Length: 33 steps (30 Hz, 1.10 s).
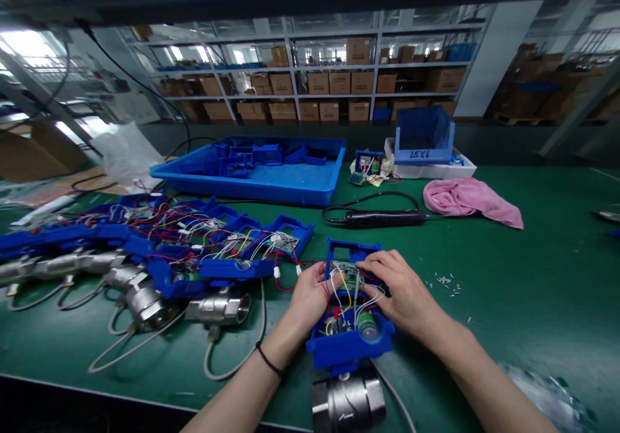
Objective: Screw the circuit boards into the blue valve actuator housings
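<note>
My left hand (pixel 309 296) grips the left edge of a green circuit board (pixel 349 276), with its fingertips partly hidden by wires. From the other side, my right hand (pixel 402 287) has its fingers bent onto the board's right edge. The board lies in an open blue plastic cover (pixel 356 251). Thin white, yellow and red wires run from it down to a blue housing (pixel 345 349) with a green cylindrical part (pixel 368 325) inside. Below that housing sits a metal ball valve (pixel 349 401) with a grey cable.
Several similar valve units (pixel 220 307) with open blue housings crowd the left side. Behind are a blue tray (pixel 252 197) of blue parts, a black electric screwdriver (pixel 385 218), a pink cloth (pixel 472 201) and a blue bin (pixel 423 137). Small screws (pixel 448 282) lie scattered at right.
</note>
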### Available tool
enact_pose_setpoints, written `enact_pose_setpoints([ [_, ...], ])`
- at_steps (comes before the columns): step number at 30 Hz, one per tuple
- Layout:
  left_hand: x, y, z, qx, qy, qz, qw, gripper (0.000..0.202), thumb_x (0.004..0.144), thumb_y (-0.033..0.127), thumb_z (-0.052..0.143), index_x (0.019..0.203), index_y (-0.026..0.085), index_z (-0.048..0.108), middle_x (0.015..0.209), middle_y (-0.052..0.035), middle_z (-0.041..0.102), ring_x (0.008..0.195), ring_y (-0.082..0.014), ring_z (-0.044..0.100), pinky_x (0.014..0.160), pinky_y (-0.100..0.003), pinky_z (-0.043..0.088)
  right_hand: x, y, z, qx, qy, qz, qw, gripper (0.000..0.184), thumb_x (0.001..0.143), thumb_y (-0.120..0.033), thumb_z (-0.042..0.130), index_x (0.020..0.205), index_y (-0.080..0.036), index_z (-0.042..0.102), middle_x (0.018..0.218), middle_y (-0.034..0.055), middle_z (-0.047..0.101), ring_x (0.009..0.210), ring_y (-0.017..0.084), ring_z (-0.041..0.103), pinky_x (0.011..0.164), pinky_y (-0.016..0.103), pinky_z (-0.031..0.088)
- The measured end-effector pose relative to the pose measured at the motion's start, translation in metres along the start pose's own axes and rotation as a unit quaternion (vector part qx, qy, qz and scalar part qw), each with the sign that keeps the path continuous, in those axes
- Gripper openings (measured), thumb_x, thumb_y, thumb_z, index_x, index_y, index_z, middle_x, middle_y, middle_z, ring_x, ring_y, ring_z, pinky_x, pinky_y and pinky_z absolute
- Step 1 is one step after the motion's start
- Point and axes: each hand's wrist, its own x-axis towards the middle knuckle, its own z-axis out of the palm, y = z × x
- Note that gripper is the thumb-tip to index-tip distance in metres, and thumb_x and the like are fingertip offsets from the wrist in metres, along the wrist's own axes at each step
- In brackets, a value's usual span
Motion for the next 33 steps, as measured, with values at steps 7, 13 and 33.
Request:
enact_pose_setpoints([
  [7, 0.003, -0.006, -0.003, -0.012, -0.022, 0.013, 1.0, 0.036, 0.053, 0.038, 0.081, 0.07, 0.015, 0.06, 0.066, -0.0022, 0.066, 0.066, -0.019, 0.06, 0.068, -0.03, 0.046, -0.008, -0.013, -0.023, 0.053, 0.003, -0.015, 0.998, 0.049, 0.078, -0.015, 0.054, 0.126, -0.025, 0.049, 0.132, 0.009, 0.048, 0.124, 0.026, 0.042, 0.103, 0.054, 0.036],
  [13, 0.008, -0.014, -0.006, 0.012, -0.015, 0.052, 0.998, 0.029, 0.054, 0.033, 0.078, 0.067, 0.015, 0.059, 0.06, 0.0003, 0.06, 0.066, -0.0185, 0.056, 0.065, -0.028, 0.043, 0.015, -0.033, -0.022, 0.135, -0.045, -0.067, 0.988, 0.049, 0.09, -0.024, 0.042, 0.138, -0.025, 0.036, 0.143, 0.008, 0.042, 0.134, 0.022, 0.033, 0.11, 0.052, 0.03],
  [33, 0.01, -0.016, -0.004, 0.006, 0.007, 0.015, 1.0, 0.022, 0.065, 0.034, 0.069, 0.07, 0.016, 0.057, 0.066, -0.0018, 0.064, 0.068, -0.0195, 0.061, 0.07, -0.03, 0.046, 0.016, -0.042, -0.029, 0.078, -0.126, -0.047, 0.988, 0.036, 0.093, -0.028, 0.039, 0.078, -0.019, 0.071, 0.095, 0.0049, 0.073, 0.109, 0.018, 0.062, 0.099, 0.035, 0.047],
])
